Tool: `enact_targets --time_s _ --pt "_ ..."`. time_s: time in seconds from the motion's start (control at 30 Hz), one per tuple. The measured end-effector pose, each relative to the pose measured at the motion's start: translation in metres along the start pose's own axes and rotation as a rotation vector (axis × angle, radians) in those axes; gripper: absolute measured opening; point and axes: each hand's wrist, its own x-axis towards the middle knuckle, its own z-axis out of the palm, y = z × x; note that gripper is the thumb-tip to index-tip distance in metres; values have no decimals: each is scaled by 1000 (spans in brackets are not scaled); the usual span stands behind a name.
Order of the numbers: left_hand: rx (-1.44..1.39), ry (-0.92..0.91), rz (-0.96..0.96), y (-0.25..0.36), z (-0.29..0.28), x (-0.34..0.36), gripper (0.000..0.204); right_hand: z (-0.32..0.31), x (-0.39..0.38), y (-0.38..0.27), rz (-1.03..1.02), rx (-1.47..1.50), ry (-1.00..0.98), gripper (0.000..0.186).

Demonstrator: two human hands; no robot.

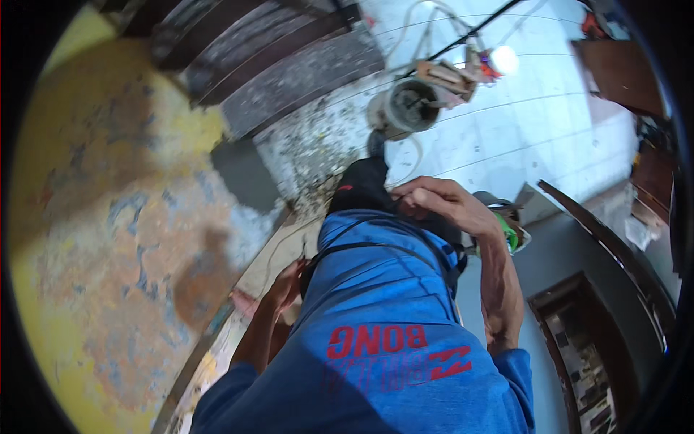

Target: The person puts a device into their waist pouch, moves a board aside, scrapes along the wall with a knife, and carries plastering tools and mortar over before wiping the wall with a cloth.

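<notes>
I look down on my blue shirt (376, 289) with red print, black straps round its lower part, and my dark trousers (358, 184). My right hand (430, 199) is at the trousers on the right of the shirt's hem, fingers curled; what they hold, if anything, is hidden. My left hand (288, 282) is low at my left side, beside the black strap (347, 247), its fingers bent and partly hidden by my body; I cannot make out what they touch.
A patchy yellow wall (94, 217) fills the left, dark wooden steps (275, 65) the top. Ahead on the white tiled floor (506, 130) stand a bucket (413, 105) and wood pieces (444, 78). At right are brown boards (614, 72), a green item (506, 233) and a doorway (578, 347).
</notes>
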Motion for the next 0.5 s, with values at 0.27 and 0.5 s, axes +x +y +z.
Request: enact_targets --time_s 0.27,0.5 --pt "-333 110 241 21 101 -14 77 -85 -2 -39 61 -356 -8 58" --pt "-712 153 1079 -130 -164 -161 76 -81 16 -56 25 -161 -379 59"
